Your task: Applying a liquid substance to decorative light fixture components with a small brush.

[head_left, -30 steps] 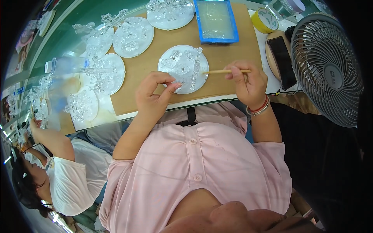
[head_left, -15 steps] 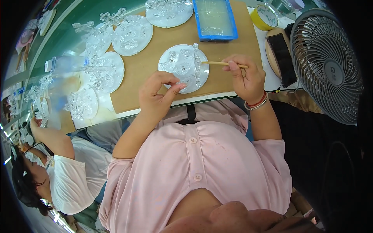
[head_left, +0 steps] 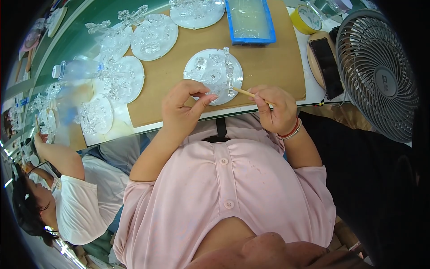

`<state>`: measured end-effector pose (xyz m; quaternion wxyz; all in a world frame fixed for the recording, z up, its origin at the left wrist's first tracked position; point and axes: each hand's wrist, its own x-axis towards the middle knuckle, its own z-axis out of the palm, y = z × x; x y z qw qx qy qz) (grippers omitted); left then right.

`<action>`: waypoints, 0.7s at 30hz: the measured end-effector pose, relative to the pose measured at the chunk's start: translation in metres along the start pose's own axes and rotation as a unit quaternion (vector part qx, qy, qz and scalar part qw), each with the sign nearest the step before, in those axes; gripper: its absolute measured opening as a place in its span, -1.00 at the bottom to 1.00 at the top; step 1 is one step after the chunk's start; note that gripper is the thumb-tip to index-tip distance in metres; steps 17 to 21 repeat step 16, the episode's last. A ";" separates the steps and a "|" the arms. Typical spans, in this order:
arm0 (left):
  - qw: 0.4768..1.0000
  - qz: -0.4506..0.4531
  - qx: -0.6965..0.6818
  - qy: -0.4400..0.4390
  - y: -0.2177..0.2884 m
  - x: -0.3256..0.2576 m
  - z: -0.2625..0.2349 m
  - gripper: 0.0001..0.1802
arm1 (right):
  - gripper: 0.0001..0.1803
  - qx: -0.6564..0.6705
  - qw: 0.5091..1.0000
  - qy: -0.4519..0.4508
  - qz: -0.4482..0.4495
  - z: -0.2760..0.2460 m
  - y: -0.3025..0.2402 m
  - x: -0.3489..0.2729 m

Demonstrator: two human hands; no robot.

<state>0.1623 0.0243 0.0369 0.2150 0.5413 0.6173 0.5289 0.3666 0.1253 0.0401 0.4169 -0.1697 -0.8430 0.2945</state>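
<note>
A white round disc [head_left: 197, 66] lies on brown board in front of me, with clear plastic pieces on it. Along its right side runs a long clear beaded piece [head_left: 230, 74]. My right hand [head_left: 277, 105] grips a thin pale wooden stick [head_left: 244, 92], its tip by the near end of that beaded piece. At the disc's near left rim, my left hand [head_left: 184, 99] is closed in a pinch, thumb and forefinger together. Anything between those fingertips is too small to make out.
A blue-rimmed tray [head_left: 254, 41] stands beyond the disc. More discs with clear parts [head_left: 154, 36] lie left and far, near a plastic bottle [head_left: 80, 71]. At right are yellow tape [head_left: 306, 19], a phone [head_left: 326, 67] and a fan [head_left: 384, 81]. A co-worker [head_left: 80, 206] sits left.
My right hand has come nearer to me, taking the stick's tip from the beaded piece's middle to its near end. The left hand keeps its pinch, barely moved.
</note>
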 end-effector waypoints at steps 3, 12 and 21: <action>1.000 -0.002 -0.003 -0.022 -0.001 -0.003 -0.003 -0.79 | -0.95 0.004 1.000 -0.021 0.014 -0.006 -0.001 -0.004; 1.000 -0.003 0.004 -0.007 0.006 0.000 0.002 -0.79 | -0.96 -0.067 0.997 0.044 0.012 -0.010 0.013 0.001; 1.000 -0.009 0.011 -0.012 0.006 -0.001 0.000 -0.79 | -0.95 -0.052 0.999 0.007 0.005 -0.014 0.005 -0.006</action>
